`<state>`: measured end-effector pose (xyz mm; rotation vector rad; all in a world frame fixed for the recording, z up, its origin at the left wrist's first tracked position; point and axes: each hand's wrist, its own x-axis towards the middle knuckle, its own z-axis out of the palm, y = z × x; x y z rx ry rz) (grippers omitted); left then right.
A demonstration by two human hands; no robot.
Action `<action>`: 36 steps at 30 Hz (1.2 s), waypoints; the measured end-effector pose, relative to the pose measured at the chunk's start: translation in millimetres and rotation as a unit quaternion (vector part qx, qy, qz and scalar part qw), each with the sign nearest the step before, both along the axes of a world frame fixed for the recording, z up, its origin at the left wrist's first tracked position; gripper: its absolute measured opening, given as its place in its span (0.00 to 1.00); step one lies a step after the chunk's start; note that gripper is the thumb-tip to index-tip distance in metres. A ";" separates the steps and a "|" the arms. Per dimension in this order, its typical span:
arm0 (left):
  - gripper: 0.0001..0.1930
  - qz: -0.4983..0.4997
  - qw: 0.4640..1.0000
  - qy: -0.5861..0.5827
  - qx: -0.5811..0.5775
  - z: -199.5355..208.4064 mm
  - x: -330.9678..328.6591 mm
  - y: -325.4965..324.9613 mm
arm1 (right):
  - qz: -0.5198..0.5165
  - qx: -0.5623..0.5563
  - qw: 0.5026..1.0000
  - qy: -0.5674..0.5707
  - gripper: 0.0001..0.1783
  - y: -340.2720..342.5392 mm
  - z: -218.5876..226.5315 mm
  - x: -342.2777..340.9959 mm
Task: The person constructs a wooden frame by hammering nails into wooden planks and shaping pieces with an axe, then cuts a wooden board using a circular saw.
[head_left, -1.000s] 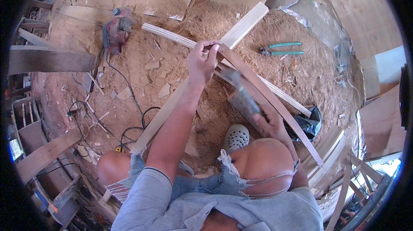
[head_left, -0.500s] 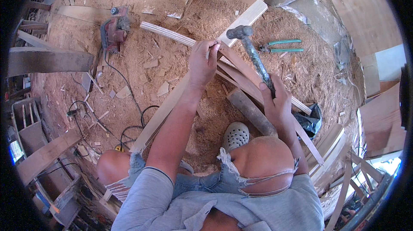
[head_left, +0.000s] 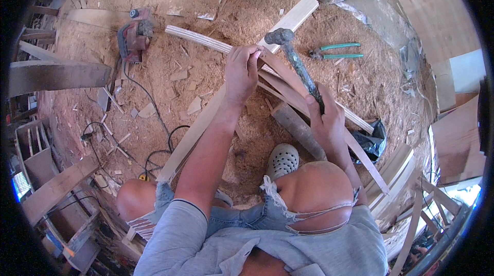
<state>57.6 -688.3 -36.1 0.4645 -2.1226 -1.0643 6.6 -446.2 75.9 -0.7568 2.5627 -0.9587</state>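
My right hand (head_left: 328, 115) grips the worn, paint-spotted handle of a hammer (head_left: 300, 70). Its dark metal head is raised just right of my left hand (head_left: 242, 73). The left thumb and fingers are pinched together at the upper end of a brown wooden strip (head_left: 288, 73), where several pieces meet. Whatever is between those fingertips is too small or hidden to make out. A pale wooden board (head_left: 296, 16) runs from this joint to the upper right. Another long piece (head_left: 193, 139) slants down past my left forearm, and a layered strip (head_left: 198, 38) crosses beneath.
A red power planer (head_left: 135, 39) with a black cord lies on the sawdust-covered floor at left. Green-handled pliers (head_left: 337, 50) lie right of the hammer. A thick grey wooden block (head_left: 298, 131) sits by my shoe (head_left: 283, 160). A black plastic bag (head_left: 371, 142) lies at right.
The hammer and my right hand have shifted slightly left, bringing the hammer head a little closer to the left hand. My left hand keeps its pinch at the joint.
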 end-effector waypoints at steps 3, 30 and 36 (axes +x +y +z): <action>0.04 0.004 1.000 -0.009 -0.013 0.5 -0.4 0.6 | 0.018 -0.025 0.999 0.042 0.22 -2.5 -1.3 0.2; 0.03 0.014 0.999 0.008 -0.033 2.8 3.3 1.8 | 0.039 0.042 0.996 0.069 0.23 -2.1 -8.7 -2.9; 0.04 0.023 0.999 0.004 -0.037 2.3 3.7 0.2 | 0.045 0.016 0.987 0.156 0.20 -4.9 -12.5 2.1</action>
